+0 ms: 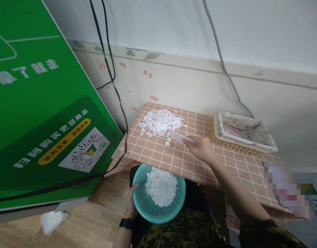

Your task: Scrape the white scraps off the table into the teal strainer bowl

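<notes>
Gathering, apparently: right hand [200, 148], closed round a white scraper [177, 137], beside the paper-scrap heap [161, 122] on the table [155, 151]; left hand [132, 199], curled at the rim, steadying the turquoise basket [158, 216]. Next stroke calls for a low blade.

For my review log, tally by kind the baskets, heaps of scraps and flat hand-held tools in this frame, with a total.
Baskets: 2 (teal basket, lined wicker basket)
Heaps of scraps: 2 (cloth-top heap, heap inside the teal basket)
Flat hand-held tools: 1 (white tool in the right hand)
Total: 5
</notes>
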`<action>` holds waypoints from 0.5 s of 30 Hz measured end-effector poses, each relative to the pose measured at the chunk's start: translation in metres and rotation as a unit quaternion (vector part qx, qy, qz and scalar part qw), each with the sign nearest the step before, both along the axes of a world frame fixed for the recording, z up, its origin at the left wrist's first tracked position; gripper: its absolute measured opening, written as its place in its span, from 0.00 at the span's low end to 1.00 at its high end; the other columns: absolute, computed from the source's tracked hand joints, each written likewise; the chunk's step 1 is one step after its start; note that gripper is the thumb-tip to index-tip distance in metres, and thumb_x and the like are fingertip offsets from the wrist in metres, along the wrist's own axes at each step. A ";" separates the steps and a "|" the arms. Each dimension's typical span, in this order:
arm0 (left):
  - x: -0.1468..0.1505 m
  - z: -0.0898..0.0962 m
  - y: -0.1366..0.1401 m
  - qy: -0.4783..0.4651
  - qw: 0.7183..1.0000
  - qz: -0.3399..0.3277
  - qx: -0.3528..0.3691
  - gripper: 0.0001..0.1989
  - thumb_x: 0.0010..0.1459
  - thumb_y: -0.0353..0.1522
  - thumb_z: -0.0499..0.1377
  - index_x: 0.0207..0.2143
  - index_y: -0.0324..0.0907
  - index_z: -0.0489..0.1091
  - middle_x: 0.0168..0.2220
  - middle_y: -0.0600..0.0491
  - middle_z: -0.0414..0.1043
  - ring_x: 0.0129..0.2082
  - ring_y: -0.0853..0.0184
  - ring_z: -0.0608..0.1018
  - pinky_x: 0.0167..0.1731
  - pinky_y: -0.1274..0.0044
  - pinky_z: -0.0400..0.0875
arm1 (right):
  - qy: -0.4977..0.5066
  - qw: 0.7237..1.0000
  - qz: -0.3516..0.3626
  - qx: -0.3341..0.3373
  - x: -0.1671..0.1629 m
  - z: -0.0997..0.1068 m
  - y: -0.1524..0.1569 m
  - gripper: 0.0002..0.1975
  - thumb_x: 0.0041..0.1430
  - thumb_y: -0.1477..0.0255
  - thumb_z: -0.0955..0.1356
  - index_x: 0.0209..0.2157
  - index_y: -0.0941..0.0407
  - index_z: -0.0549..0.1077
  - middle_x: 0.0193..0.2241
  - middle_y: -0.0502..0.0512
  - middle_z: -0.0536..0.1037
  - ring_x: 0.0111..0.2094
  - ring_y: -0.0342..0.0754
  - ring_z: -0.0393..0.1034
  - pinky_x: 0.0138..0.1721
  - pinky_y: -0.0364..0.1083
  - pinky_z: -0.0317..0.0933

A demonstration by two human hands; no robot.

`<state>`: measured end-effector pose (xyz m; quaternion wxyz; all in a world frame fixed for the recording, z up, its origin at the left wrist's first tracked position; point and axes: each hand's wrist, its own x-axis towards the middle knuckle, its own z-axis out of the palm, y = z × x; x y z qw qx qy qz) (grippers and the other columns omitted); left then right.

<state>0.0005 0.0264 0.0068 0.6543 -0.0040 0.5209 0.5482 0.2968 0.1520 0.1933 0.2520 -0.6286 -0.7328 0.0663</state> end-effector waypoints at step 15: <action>0.000 0.012 -0.001 -0.043 0.998 -0.043 -0.015 0.12 0.45 0.37 0.62 0.30 0.38 0.78 0.28 0.51 0.79 0.35 0.52 0.78 0.39 0.65 0.71 | 0.038 0.999 0.014 -0.010 -0.010 0.003 0.032 0.13 0.57 0.66 0.64 0.39 0.54 0.77 0.29 0.54 0.80 0.27 0.48 0.72 0.29 0.44 0.60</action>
